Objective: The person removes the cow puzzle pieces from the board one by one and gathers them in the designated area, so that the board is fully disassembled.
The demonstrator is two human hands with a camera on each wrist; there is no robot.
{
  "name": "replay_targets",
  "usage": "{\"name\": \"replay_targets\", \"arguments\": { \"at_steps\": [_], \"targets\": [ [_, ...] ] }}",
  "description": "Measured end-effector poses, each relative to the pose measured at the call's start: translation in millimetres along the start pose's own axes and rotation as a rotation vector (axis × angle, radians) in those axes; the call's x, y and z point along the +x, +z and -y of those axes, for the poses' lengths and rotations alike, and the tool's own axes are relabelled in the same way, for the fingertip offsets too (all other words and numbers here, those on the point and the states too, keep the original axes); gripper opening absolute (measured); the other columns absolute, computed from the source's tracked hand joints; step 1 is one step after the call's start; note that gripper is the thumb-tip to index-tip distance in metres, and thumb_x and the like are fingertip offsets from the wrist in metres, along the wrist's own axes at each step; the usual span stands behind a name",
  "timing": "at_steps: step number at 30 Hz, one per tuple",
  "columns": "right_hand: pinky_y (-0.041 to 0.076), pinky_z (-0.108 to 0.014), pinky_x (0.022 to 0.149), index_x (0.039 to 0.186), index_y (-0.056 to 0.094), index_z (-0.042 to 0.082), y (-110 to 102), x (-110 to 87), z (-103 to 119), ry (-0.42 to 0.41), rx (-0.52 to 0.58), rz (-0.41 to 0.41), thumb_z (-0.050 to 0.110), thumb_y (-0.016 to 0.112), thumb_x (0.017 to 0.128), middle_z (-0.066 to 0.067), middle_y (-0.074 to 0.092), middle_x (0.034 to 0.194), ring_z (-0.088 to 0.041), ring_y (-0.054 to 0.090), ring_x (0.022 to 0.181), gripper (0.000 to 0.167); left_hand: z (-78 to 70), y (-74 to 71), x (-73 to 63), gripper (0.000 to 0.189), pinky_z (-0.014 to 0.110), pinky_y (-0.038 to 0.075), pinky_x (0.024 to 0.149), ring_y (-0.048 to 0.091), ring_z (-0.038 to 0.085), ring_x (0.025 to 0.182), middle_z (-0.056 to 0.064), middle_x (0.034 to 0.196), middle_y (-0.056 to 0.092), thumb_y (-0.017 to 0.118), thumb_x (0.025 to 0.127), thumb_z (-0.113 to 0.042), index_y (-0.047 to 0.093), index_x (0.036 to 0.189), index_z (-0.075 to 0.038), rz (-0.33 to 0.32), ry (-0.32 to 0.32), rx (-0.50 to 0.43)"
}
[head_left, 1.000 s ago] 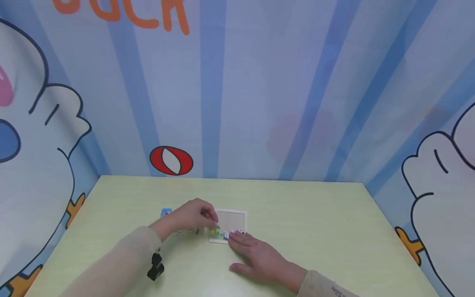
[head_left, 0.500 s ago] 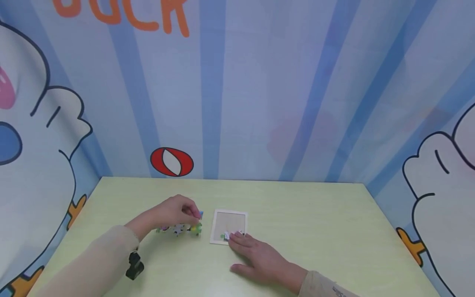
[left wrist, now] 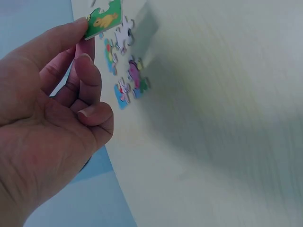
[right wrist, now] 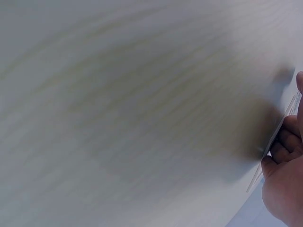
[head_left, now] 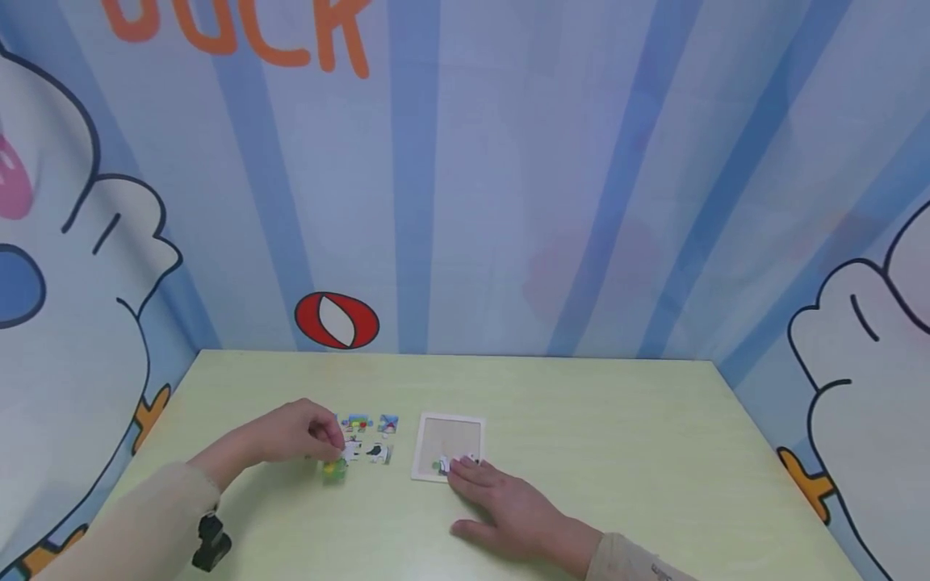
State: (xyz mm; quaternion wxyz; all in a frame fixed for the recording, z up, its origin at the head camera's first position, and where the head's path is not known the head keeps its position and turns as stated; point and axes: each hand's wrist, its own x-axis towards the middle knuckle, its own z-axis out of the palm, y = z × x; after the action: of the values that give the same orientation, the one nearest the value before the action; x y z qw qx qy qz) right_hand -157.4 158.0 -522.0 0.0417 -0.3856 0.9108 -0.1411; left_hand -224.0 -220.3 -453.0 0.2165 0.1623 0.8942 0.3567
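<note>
Toward tabletop's (head_left: 617, 444) left edge, left hand (head_left: 291, 432) is pinching green puzzle piece (left wrist: 105, 20) by one edge, risking slippage; straight-fingered right hand (head_left: 512, 507) is resting on frame (head_left: 449, 436), possibly skewing it.

The left hand (left wrist: 52, 113) pinches a green puzzle piece (left wrist: 104, 23) (a tan animal (left wrist: 106, 20) printed on it) near other puzzle pieces (left wrist: 135, 75) on the pale tabletop (left wrist: 218, 104).

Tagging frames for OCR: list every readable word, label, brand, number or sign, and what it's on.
"UCK": orange letters on the striped blue backdrop; tops cut off, the letter before too cropped to be sure.
Right sleeve: small dark marking, unreadable.
Puzzle pieces and puzzle tray: no text I can make out.
</note>
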Motion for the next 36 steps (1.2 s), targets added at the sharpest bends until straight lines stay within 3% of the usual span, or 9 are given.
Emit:
{"name": "replay_targets", "arguments": {
  "at_steps": [8,18,33,36],
  "targets": [
    [0.034,-0.044,0.124,0.162,0.045,0.010,1.3,0.5,-0.3,-0.010,-0.020,-0.005,0.057,0.051,0.110,-0.004,0.040,0.170,-0.024,0.038,0.156,0.071,14.9,0.8,-12.6,0.009,0.033,0.046,0.071,0.056,0.020,0.080,0.000,0.081,0.064,0.084,0.091,-0.010,0.075,0.091,-0.012,-0.007,-0.035,0.010],
    [0.033,-0.043,0.124,0.161,0.046,0.008,1.4,-0.7,0.1,-0.016,-0.020,-0.023,0.057,0.051,0.110,-0.006,0.042,0.168,-0.025,0.040,0.156,0.071,22.6,7.9,-15.0,0.013,0.036,0.047,0.075,0.056,0.019,0.080,0.000,0.082,0.063,0.085,0.089,-0.009,0.074,0.090,-0.014,-0.034,-0.088,0.067],
    [0.033,-0.043,0.125,0.161,0.046,0.008,0.6,-0.7,2.3,-0.014,-0.012,-0.024,0.055,0.052,0.110,-0.006,0.042,0.168,-0.025,0.040,0.155,0.070,28.8,4.2,-20.0,0.013,0.031,0.050,0.071,0.056,0.018,0.079,-0.003,0.084,0.065,0.087,0.089,-0.011,0.075,0.092,-0.016,-0.118,-0.045,0.113],
    [0.033,-0.044,0.125,0.161,0.046,0.008,0.8,-0.9,1.8,-0.010,-0.006,-0.020,0.055,0.051,0.110,-0.005,0.041,0.169,-0.025,0.039,0.156,0.070,32.4,2.7,-23.6,0.015,0.031,0.049,0.070,0.056,0.018,0.080,-0.003,0.085,0.065,0.087,0.088,-0.011,0.074,0.095,-0.015,-0.109,-0.030,0.114]
  ]
}}
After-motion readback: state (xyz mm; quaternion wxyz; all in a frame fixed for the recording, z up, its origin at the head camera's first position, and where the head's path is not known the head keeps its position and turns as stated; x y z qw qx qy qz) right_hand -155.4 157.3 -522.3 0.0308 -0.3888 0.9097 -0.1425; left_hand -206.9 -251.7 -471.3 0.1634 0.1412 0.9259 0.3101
